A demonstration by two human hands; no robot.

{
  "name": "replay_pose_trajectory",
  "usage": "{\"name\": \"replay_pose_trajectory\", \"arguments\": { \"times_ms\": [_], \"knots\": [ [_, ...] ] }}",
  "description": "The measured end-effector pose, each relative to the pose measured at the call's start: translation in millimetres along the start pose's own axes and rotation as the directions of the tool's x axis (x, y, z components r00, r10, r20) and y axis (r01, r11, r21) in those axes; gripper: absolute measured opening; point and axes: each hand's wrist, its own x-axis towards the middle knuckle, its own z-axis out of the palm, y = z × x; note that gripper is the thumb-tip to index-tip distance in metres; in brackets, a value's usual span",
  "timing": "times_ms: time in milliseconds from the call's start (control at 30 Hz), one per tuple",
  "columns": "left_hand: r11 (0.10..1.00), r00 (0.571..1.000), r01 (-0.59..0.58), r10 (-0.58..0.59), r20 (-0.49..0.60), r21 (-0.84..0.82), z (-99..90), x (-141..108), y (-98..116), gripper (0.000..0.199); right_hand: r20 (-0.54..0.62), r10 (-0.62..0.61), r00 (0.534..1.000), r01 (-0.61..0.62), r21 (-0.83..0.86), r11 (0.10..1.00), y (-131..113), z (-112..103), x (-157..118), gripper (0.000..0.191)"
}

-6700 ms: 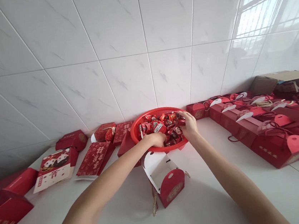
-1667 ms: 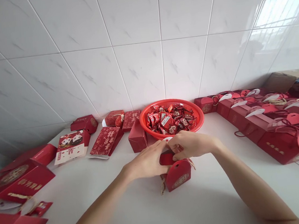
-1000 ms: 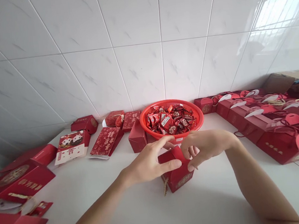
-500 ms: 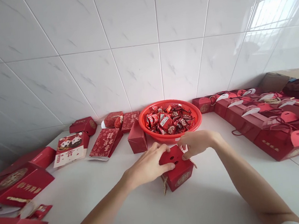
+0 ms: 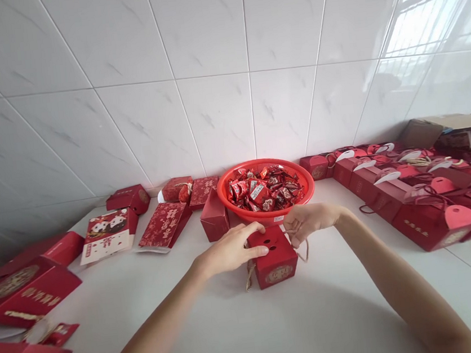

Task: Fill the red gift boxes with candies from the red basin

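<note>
A small red gift box (image 5: 275, 256) with two dark holes in its top and a gold emblem on its front stands upright on the white table. My left hand (image 5: 233, 250) grips it, thumb across the top and fingers at the far left edge. At the box's right side my right hand (image 5: 311, 223) is closed with fingers bent round a twine cord (image 5: 306, 252), whose loop hangs below them; part of the grip is hidden. Another length of twine (image 5: 250, 274) dangles on the box's left side. Just behind sits a red plastic basket (image 5: 244, 214) of wrapped sweets (image 5: 265, 190).
Rows of red handled boxes (image 5: 419, 223) fill the right side, with a brown carton (image 5: 446, 124) behind. To the left lie several red boxes (image 5: 31, 290) and a panda-printed box (image 5: 110, 233). A plain red box (image 5: 215, 218) touches the basket's left. White tiled wall (image 5: 215, 116) rises behind.
My right hand has moved from the box's top to its right side, where a cord loop now shows. The box has turned slightly, its front facing me more squarely. My left hand stays on it.
</note>
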Motion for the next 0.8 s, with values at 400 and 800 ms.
{"name": "replay_pose_trajectory", "arguments": {
  "times_ms": [400,800],
  "knots": [
    [0.947,0.988,-0.03,-0.019,-0.15,-0.32,5.8,8.0,0.1,0.052,-0.253,-0.178,0.951,0.25,0.288,0.924,-33.6,16.0,-9.2,0.029],
    [0.233,0.985,-0.108,-0.106,-0.136,-0.967,-16.0,-7.6,26.0,0.03,-0.422,-0.148,0.895,0.215,0.118,0.969,-51.8,23.2,-22.4,0.029]
  ]
}}
